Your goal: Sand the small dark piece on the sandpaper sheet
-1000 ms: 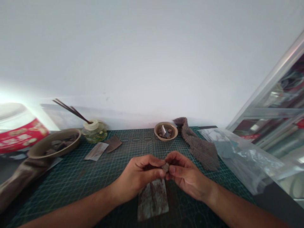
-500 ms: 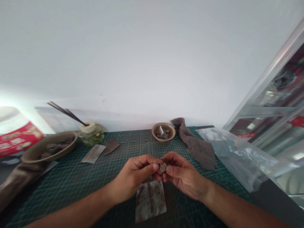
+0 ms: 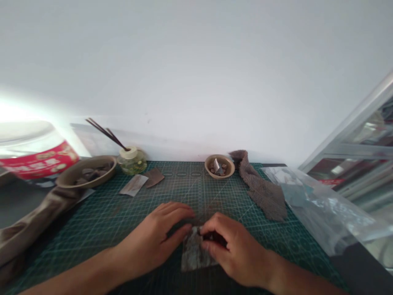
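Observation:
A pale, brown-streaked sheet [image 3: 196, 256], which looks like worn sandpaper, lies flat on the green cutting mat [image 3: 123, 229]. Over its right part, my right hand [image 3: 231, 248] is closed in a pinch, fingertips down at the sheet. The small brown stone-like piece in that pinch is almost wholly hidden by the fingers. My left hand [image 3: 164, 233] rests by the sheet's left edge, thumb and fingers apart and nothing between them.
A small bowl [image 3: 206, 170] of brown chunks stands at the back, beside a crumpled brown cloth [image 3: 264, 194]. Leftward are a reed diffuser [image 3: 132, 162], two sheet pieces [image 3: 134, 185] and a larger bowl [image 3: 66, 180] of chunks. Clear plastic [image 3: 319, 209] lies right.
Both hands held the small piece above the sheet; now the left has let go and moved left. My right hand has lowered the piece to the sheet. The view has shifted slightly.

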Available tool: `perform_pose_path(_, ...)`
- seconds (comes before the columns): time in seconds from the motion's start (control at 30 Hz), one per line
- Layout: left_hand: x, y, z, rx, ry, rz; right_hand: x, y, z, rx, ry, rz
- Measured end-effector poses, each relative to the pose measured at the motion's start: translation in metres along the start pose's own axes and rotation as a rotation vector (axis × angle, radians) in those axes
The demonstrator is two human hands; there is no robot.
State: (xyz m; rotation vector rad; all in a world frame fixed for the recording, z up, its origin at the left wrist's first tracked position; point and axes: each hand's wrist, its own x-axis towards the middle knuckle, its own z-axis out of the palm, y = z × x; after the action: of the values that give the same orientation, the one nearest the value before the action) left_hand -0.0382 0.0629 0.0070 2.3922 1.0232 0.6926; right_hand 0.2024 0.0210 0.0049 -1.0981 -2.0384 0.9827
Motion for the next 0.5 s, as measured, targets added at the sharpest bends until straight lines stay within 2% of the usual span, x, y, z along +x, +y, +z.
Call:
perform_pose_path(0.07, -0.017, 0.001, 0.0, 0.106, -0.023, 0.042, -0.003, -0.001, 0.007, -0.103, -0.038, -0.033)
perform_pose_path(0.2, -0.036, 0.006, 0.005, 0.248, -0.073, 0.029, -0.002, 0.002, 0.013, -0.194, -0.083, 0.022)
perform_pose_path(0.33, -0.037, 0.009, 0.012, 0.276, -0.091, -0.006, 0.001, 0.0, 0.011, -0.308, -0.06, 0.05)
perform_pose_path(0.5, -0.034, 0.008, 0.015, 0.248, -0.077, -0.038, 0.0, 0.0, 0.012, -0.417, -0.016, -0.002)
